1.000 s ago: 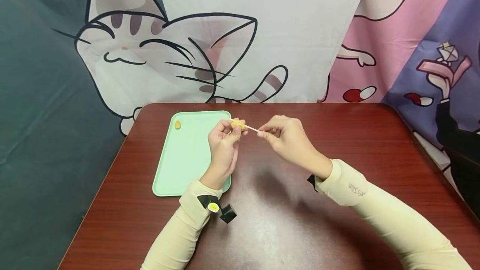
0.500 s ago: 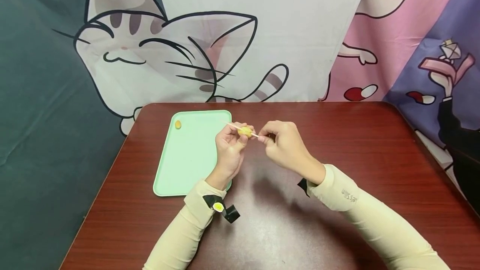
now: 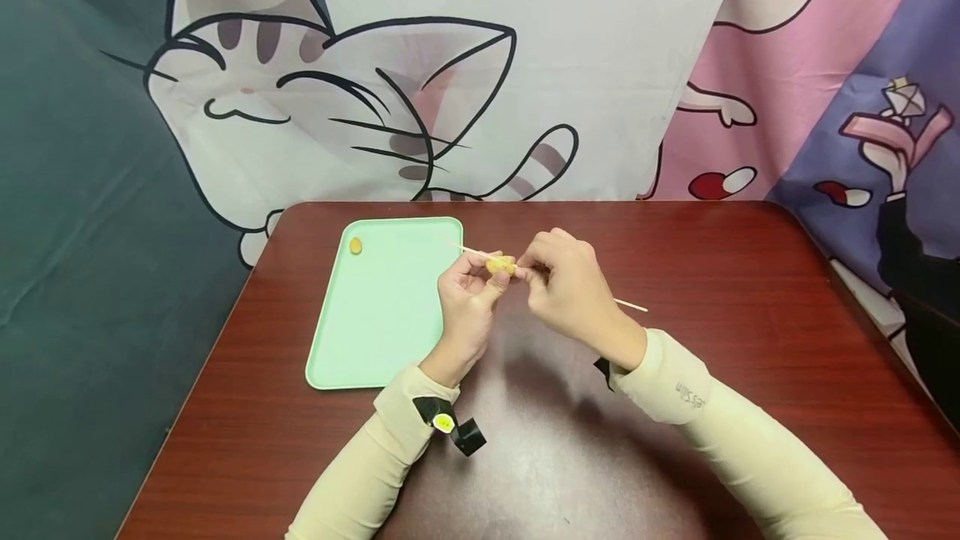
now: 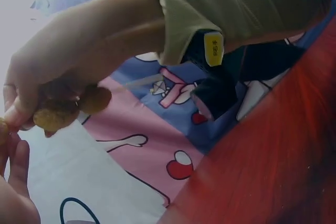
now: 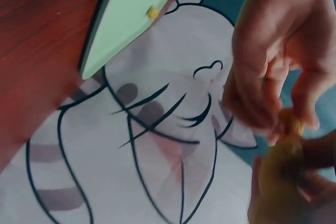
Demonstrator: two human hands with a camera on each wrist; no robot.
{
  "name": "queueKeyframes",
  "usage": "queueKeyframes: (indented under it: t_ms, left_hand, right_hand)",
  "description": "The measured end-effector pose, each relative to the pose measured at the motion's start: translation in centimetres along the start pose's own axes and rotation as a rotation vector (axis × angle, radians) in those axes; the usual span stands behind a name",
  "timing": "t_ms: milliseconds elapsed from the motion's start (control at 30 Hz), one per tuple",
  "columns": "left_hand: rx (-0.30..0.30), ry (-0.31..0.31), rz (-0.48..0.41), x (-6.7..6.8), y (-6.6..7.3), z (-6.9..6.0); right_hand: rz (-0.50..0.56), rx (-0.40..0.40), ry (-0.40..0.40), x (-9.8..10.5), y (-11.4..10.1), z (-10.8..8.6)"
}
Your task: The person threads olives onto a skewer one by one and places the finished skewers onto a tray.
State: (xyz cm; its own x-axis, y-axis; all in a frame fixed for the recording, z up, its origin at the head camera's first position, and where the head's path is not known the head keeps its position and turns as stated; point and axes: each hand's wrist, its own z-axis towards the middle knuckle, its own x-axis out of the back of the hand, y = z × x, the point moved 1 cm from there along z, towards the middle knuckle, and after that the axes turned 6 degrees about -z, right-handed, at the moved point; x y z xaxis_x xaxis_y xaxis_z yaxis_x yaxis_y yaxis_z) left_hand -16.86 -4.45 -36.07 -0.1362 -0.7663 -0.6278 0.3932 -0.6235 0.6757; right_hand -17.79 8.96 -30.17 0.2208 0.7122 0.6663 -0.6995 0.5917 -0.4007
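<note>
A thin pale wooden skewer (image 3: 630, 305) runs through a yellow-brown food lump (image 3: 500, 265), its other end showing left of the lump. My left hand (image 3: 467, 303) pinches this lump between thumb and fingers. My right hand (image 3: 567, 286) grips the skewer just right of the lump, fingertips close to the left hand's. Beneath the right hand, the left wrist view shows more brown lumps (image 4: 55, 116) threaded on the skewer. In the right wrist view, a blurred yellow lump (image 5: 283, 182) lies by the right fingers, with the left hand (image 5: 283, 51) above.
A mint-green tray (image 3: 375, 315) lies on the reddish-brown table (image 3: 720, 290), left of the hands. One small yellow lump (image 3: 356, 246) sits at its far left corner. A cartoon-printed cloth (image 3: 600, 65) hangs behind the table.
Both hands have come closer together, the left moving rightward. The lump has slid along the skewer towards the right hand; more of the skewer shows left of it, and its other end now shows behind the right hand.
</note>
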Motion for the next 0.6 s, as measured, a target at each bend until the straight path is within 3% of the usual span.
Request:
queueKeyframes:
  t_ms: [167, 267, 367, 467, 600]
  left_hand:
    - [-0.012, 0.056, -0.101, -0.1, 1.1, 0.7]
    - [-0.02, 0.102, -0.146, 0.0, 1.9, 1.2]
    - [0.009, 0.137, -0.164, 0.0, 2.2, 1.3]
    - [0.03, 0.148, -0.168, 0.1, 2.2, 1.2]
    - [0.019, 0.12, -0.158, 0.1, 1.9, 1.0]
  right_hand:
    - [0.075, -0.05, -0.19, 2.9, 1.6, -0.1]
    - [0.035, -0.082, -0.243, 5.2, 2.7, -1.0]
    - [0.022, -0.082, -0.238, 6.6, 3.4, -2.0]
    - [0.005, -0.016, -0.194, 6.9, 3.4, -2.6]
    - [0.012, 0.028, -0.121, 6.5, 3.0, -3.0]
